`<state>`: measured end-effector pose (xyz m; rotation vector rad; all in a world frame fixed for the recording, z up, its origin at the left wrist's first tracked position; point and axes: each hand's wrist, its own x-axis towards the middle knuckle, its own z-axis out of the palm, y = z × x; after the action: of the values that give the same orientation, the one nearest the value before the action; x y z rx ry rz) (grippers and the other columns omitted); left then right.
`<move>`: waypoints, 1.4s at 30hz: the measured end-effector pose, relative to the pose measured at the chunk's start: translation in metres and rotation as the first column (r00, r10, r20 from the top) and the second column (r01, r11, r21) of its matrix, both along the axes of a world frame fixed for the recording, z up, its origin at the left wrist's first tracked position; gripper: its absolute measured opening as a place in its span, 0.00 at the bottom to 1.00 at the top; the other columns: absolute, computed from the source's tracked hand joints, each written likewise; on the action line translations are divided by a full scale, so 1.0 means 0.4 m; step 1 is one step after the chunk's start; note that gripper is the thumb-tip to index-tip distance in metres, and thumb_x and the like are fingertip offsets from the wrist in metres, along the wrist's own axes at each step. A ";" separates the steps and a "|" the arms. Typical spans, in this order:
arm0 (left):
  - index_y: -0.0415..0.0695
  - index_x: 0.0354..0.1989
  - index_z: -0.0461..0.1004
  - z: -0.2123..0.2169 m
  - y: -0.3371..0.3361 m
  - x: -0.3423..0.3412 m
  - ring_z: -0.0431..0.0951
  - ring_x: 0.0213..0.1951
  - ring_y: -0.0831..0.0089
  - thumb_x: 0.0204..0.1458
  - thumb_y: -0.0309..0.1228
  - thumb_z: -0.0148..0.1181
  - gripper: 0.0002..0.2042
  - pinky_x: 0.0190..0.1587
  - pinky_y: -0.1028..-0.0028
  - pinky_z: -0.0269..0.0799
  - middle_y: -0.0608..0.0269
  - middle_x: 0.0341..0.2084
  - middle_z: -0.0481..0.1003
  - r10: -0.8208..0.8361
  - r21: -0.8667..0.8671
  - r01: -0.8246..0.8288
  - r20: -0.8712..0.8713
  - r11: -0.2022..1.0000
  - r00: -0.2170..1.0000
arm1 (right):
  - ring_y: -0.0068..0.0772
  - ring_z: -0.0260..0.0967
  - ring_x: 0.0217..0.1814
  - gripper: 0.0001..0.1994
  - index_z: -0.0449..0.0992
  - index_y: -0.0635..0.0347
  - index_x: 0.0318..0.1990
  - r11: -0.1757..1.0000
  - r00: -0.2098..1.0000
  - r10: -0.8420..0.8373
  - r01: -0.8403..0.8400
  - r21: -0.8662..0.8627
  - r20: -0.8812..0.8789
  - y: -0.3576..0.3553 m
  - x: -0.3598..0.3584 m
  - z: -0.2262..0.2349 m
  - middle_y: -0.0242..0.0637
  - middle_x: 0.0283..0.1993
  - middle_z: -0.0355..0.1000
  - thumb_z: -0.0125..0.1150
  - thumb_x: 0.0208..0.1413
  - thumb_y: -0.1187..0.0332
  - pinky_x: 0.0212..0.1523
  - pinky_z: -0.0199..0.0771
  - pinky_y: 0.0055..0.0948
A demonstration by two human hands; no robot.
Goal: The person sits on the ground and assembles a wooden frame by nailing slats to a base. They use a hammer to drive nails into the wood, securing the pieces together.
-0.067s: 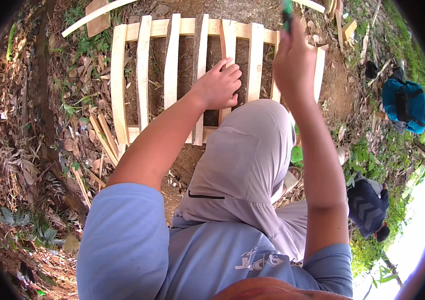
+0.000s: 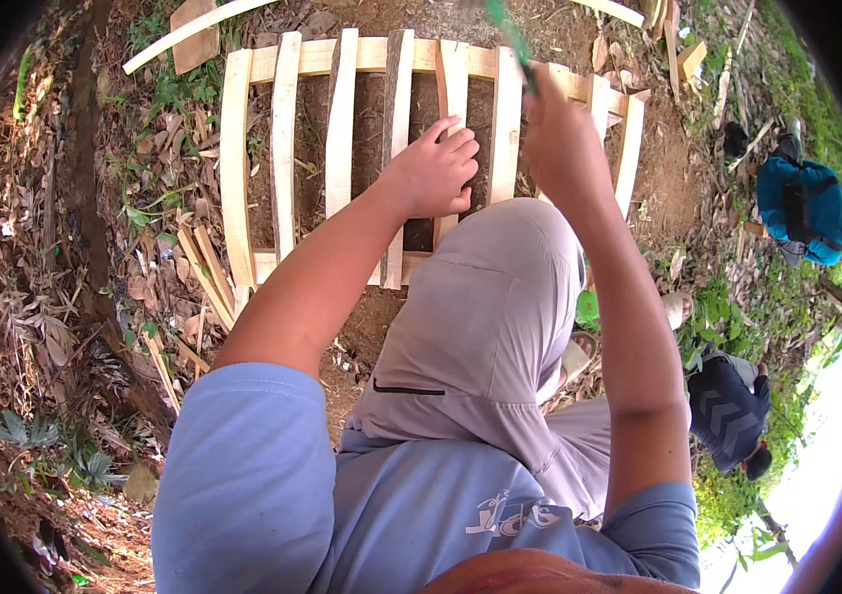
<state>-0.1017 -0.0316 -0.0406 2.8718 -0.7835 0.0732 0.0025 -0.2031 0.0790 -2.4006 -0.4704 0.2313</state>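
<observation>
A frame of pale wooden slats on two crosswise rails (image 2: pixel 371 54) lies on the ground in front of my knee. My left hand (image 2: pixel 433 170) is closed around one middle slat (image 2: pixel 452 74), its fingers curled over the slat's edge. Up and to the right, my right hand (image 2: pixel 567 148) grips a hammer-like tool with a green handle (image 2: pixel 512 38), raised over the far rail. Motion smears the tool, and its head lies beyond the top edge of the picture. One slat has a dark, bark-like edge (image 2: pixel 391 109).
Loose wood strips (image 2: pixel 208 272) lie among dry leaves at the left. A long curved strip (image 2: pixel 198 28) and a flat board (image 2: pixel 195 40) are at the far left. Right of me are a teal bag (image 2: pixel 802 210) and another person in dark clothes (image 2: pixel 730 408).
My right hand has moved left and slightly down with the green-handled tool, uncovering slats at the frame's right. My left hand stays on its slat.
</observation>
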 end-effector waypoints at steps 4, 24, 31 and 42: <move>0.42 0.38 0.83 -0.001 0.002 -0.015 0.72 0.65 0.65 0.53 0.45 0.66 0.17 0.78 0.54 0.56 0.59 0.50 0.78 0.012 0.036 -0.011 -0.023 0.999 1.000 | 0.66 0.78 0.37 0.13 0.77 0.63 0.54 0.995 0.991 0.062 -0.070 -0.068 -0.122 -0.001 0.023 0.095 0.60 0.35 0.79 0.53 0.73 0.64 0.41 0.74 0.56; 0.42 0.36 0.82 -0.009 0.006 -0.007 0.71 0.65 0.65 0.53 0.45 0.65 0.16 0.79 0.53 0.55 0.58 0.50 0.78 0.023 0.021 -0.022 -0.036 1.000 0.999 | 0.13 0.62 0.20 0.22 0.70 0.58 0.73 0.842 0.998 -0.065 0.056 0.537 -0.003 -0.056 0.135 0.078 0.30 0.30 0.73 0.53 0.77 0.65 0.20 0.64 0.21; 0.43 0.38 0.82 0.019 0.004 0.011 0.72 0.65 0.65 0.54 0.45 0.65 0.17 0.78 0.54 0.55 0.59 0.51 0.78 -0.001 0.042 0.004 -0.083 0.999 0.997 | 0.55 0.80 0.30 0.19 0.74 0.56 0.68 0.963 0.963 0.261 -0.265 -0.053 -0.069 -0.092 0.037 -0.114 0.57 0.30 0.78 0.57 0.73 0.65 0.35 0.78 0.46; 0.43 0.37 0.82 0.008 -0.005 0.007 0.72 0.64 0.66 0.54 0.46 0.65 0.17 0.79 0.55 0.55 0.60 0.50 0.78 -0.002 0.046 0.004 -0.052 0.999 0.999 | 0.36 0.74 0.29 0.20 0.73 0.56 0.71 0.995 0.996 0.057 -0.062 -0.082 -0.062 -0.074 0.043 -0.051 0.46 0.30 0.77 0.52 0.76 0.64 0.31 0.72 0.38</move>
<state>-0.0989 -0.0337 -0.0373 2.9028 -0.7903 -0.0196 0.0196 -0.2327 0.0585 -2.4553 -0.5148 0.3551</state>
